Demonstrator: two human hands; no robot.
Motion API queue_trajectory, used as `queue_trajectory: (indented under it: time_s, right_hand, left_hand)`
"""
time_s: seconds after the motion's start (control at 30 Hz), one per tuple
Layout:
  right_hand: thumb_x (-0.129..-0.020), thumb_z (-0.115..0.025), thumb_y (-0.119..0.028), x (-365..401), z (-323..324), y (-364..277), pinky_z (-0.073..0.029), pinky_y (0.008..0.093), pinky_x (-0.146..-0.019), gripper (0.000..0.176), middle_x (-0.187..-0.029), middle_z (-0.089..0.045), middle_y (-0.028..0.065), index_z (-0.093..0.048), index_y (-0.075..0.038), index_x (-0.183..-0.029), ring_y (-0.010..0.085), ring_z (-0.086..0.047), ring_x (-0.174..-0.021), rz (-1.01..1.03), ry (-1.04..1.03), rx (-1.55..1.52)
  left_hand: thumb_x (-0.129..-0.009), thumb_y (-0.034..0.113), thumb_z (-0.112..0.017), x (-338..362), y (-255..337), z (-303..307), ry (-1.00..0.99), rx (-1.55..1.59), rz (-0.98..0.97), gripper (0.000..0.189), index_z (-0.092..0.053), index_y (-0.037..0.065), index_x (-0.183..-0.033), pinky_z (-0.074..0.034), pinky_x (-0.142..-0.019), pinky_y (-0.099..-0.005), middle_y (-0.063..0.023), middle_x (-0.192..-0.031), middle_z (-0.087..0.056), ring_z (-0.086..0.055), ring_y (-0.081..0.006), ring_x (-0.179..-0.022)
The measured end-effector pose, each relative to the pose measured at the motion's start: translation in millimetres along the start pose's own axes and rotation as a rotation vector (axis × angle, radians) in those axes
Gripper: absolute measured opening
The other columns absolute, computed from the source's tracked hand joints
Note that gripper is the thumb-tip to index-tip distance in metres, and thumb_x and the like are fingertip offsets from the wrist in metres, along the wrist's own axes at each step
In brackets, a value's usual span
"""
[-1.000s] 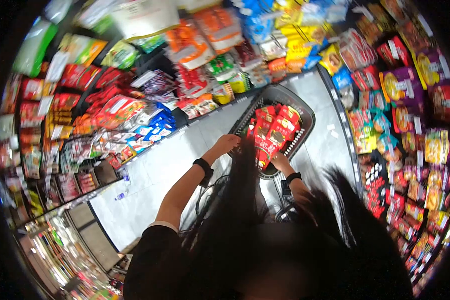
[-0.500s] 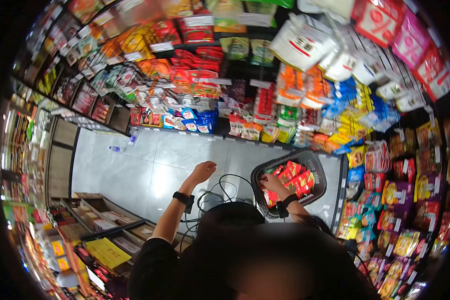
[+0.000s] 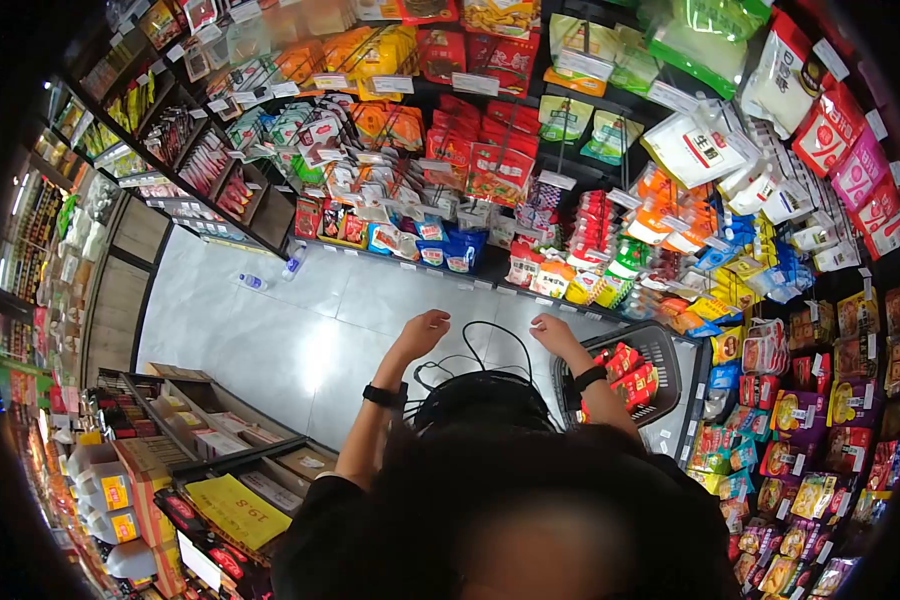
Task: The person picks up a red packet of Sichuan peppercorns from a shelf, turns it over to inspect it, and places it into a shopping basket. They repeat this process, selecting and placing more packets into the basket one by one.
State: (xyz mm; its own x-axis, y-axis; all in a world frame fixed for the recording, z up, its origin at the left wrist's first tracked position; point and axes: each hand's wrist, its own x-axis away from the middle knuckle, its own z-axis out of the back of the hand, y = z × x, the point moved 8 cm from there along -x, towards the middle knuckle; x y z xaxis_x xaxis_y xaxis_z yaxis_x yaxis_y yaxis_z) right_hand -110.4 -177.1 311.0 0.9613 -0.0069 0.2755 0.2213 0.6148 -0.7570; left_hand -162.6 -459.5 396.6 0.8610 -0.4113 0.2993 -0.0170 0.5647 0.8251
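Observation:
My left hand (image 3: pixel 423 333) is over the grey floor, left of a black cable (image 3: pixel 490 328). It holds nothing, and its fingers are loosely bent and slightly apart. On the cable's other side, my right hand (image 3: pixel 553 332) is also empty with its fingers a little apart, nearest to the upper left of a dark basket (image 3: pixel 670 372). Red packets (image 3: pixel 633 388) lie in the basket, partly hidden behind my right forearm. Each wrist has a black band.
Shelves of bagged goods (image 3: pixel 500 170) curve along the far side and down the right. Low wooden bins (image 3: pixel 220 420) and a yellow price sign (image 3: pixel 238 508) are at the lower left. Two purple-and-white items (image 3: pixel 254 282) lie on the floor (image 3: pixel 300 330) near the left shelf.
My right hand has come up out of the basket, away from the red packets, with nothing in it. My left hand has moved slightly. The view has shifted, showing the basket lower and farther right.

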Motion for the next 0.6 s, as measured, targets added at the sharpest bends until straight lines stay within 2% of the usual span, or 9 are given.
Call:
queue_trajectory:
  time_s: [0.1, 0.2, 0.3, 0.4, 0.47, 0.6]
  right_hand:
    - [-0.077, -0.063, -0.021, -9.9, -10.0, -32.0, -0.049, 0.0343, -0.068, 0.027, -0.082, -0.064, 0.0136, -0.057, -0.004, -0.098, 0.0255, -0.062, -0.076, 0.024, 0.027, -0.001]
    - [-0.078, -0.063, -0.021, -20.5, -18.6, -55.7, -0.048, 0.0345, -0.07, 0.027, -0.082, -0.065, 0.0128, -0.057, -0.004, -0.098, 0.0263, -0.062, -0.077, 0.038, -0.015, 0.043]
    - [-0.078, -0.063, -0.021, -34.5, -19.4, -72.3, -0.048, 0.035, -0.069, 0.027, -0.082, -0.065, 0.012, -0.057, -0.004, -0.098, 0.0261, -0.062, -0.078, 0.085, -0.041, 0.074]
    - [-0.078, -0.062, -0.021, -53.4, -12.8, -82.9, -0.048, 0.035, -0.068, 0.026, -0.081, -0.064, 0.0109, -0.057, -0.005, -0.097, 0.0256, -0.062, -0.076, 0.11, -0.035, 0.079]
    - [-0.078, -0.062, -0.02, -67.1, -4.3, -89.6, -0.048, 0.0343, -0.067, 0.025, -0.08, -0.064, 0.0103, -0.057, -0.004, -0.097, 0.0247, -0.061, -0.075, 0.138, -0.012, 0.063]
    - [-0.08, -0.062, -0.019, -102.4, 17.2, -96.2, -0.048, 0.0322, -0.069, 0.025, -0.085, -0.064, 0.0101, -0.057, -0.003, -0.099, 0.0211, -0.062, -0.077, 0.147, -0.009, 0.02]
  left_hand:
    - [-0.084, 0.024, -0.056, 2.1, -13.8, 17.5, -0.065, 0.124, -0.021, 0.031, -0.059, 0.003, -0.107, -0.048, -0.077, -0.0322, -0.014, -0.099, -0.064, -0.061, -0.0242, -0.09]
    - [-0.086, 0.021, -0.056, 4.8, -21.5, 32.0, -0.098, 0.111, 0.018, 0.031, -0.057, 0.002, -0.11, -0.047, -0.074, -0.0281, -0.0091, -0.094, -0.063, -0.059, -0.0165, -0.085]
    - [-0.086, 0.022, -0.056, -3.2, -27.6, 38.9, -0.145, 0.11, 0.05, 0.031, -0.057, 0.002, -0.111, -0.047, -0.074, -0.028, -0.0097, -0.094, -0.063, -0.059, -0.0167, -0.085]
    - [-0.084, 0.024, -0.057, -20.9, -29.4, 44.3, -0.127, 0.107, 0.049, 0.03, -0.059, 0.003, -0.106, -0.047, -0.075, -0.0315, -0.0125, -0.095, -0.064, -0.061, -0.0223, -0.086]
    - [-0.084, 0.024, -0.057, -38.9, -28.0, 44.5, -0.123, 0.087, 0.034, 0.031, -0.059, 0.003, -0.106, -0.047, -0.076, -0.0314, -0.0126, -0.095, -0.064, -0.061, -0.0226, -0.086]
    - [-0.083, 0.024, -0.058, -69.9, -6.2, 48.8, -0.107, -0.015, -0.004, 0.031, -0.059, 0.003, -0.105, -0.047, -0.078, -0.0317, -0.0132, -0.095, -0.064, -0.061, -0.0235, -0.088]
